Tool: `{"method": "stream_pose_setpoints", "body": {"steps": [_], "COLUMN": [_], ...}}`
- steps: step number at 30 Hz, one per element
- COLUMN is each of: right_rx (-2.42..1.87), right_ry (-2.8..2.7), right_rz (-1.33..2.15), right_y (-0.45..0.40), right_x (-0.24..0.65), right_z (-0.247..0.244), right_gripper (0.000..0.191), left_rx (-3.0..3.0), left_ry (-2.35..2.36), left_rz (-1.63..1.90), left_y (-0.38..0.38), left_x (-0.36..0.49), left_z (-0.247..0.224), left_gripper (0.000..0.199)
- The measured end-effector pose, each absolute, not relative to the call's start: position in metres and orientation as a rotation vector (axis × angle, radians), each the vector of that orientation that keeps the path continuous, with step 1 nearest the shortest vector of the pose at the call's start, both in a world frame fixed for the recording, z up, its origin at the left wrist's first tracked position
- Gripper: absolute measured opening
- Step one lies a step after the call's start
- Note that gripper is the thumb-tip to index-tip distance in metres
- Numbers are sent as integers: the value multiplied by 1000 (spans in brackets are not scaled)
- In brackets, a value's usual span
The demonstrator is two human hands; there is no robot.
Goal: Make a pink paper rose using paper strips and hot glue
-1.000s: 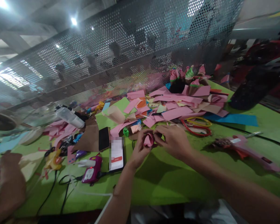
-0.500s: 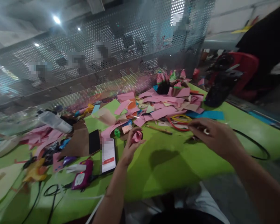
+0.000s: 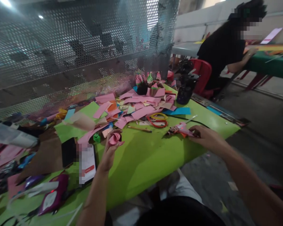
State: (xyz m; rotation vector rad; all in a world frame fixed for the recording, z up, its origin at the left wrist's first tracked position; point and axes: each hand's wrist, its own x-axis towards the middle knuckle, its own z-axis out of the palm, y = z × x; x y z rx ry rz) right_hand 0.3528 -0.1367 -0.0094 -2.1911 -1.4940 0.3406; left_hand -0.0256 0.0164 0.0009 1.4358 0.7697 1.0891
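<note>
My right hand [image 3: 208, 137] is off the pink paper roll [image 3: 114, 138] and at the pink glue gun [image 3: 182, 128].
Instead of both my hands meeting at the roll, my left hand [image 3: 108, 153] now holds it alone, while my right, at three o'clock from it, has its fingers at the gun's handle end; a pencil-like stick [image 3: 139, 129], covered a second ago, shows between two and three o'clock, and my view is swung rightward, so a person in black [image 3: 220, 53] by a red chair [image 3: 204, 71] appears at two o'clock and a co-worker's arm drops out past eight.
</note>
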Motion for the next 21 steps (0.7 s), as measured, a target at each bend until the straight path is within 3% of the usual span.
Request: {"method": "stream_pose_setpoints", "body": {"steps": [6, 11, 15, 21], "right_rx": [-1905, -1466, -1336, -1313], "right_ry": [-1091, -783, -768, -1010], "right_rz": [659, 1067, 1304, 1348], "right_y": [-133, -129, -113, -91], "right_x": [351, 320, 288, 244], "right_z": [-9, 4, 18, 37], "right_gripper": [13, 24, 21, 29], "left_rx": [1436, 1424, 1379, 1383], "left_ry": [724, 712, 737, 731], "left_rz": [1030, 1027, 1028, 1021], "left_y": [12, 6, 3, 5], "left_x": [-26, -24, -22, -23], "left_z": [0, 3, 6, 6], "left_gripper": [38, 41, 44, 46]}}
